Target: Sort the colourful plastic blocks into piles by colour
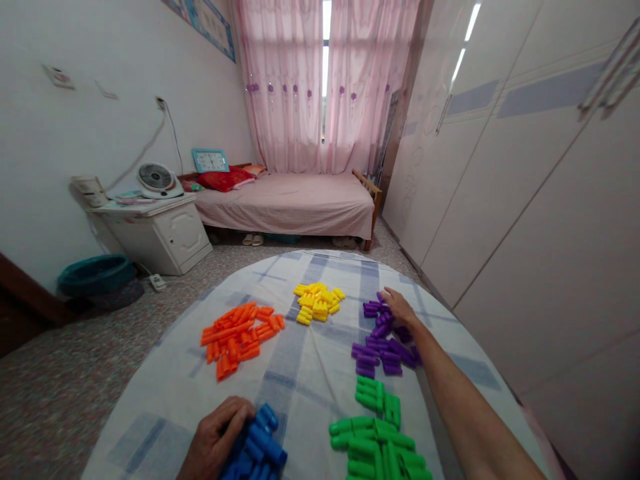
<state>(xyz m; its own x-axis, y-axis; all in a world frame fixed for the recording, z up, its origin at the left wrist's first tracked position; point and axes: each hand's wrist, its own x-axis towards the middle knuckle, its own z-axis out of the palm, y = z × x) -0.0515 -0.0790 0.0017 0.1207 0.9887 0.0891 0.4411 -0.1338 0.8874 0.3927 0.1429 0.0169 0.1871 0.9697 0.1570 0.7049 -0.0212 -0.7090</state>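
My left hand [220,430] rests at the near edge of the round table, fingers curled against a pile of blue plastic building tubes [265,443]. Whatever lies under those fingers is hidden. Farther off, my right hand [399,308] reaches over the purple building tubes [385,353], its fingertips closed at a small purple tube [381,297] on the far edge of that pile. Green building tubes [375,443] lie nearer, between my two arms. An orange pile [240,333] spreads at the left, and a yellow pile [319,301] sits at the far middle.
A checked cloth [310,380] covers the table. Beyond stand a bed [295,200] and a white cabinet [165,227] with a fan [157,179] on it. A teal bin [97,275] is on the floor at left. Tall wardrobe doors [500,200] line the right side.
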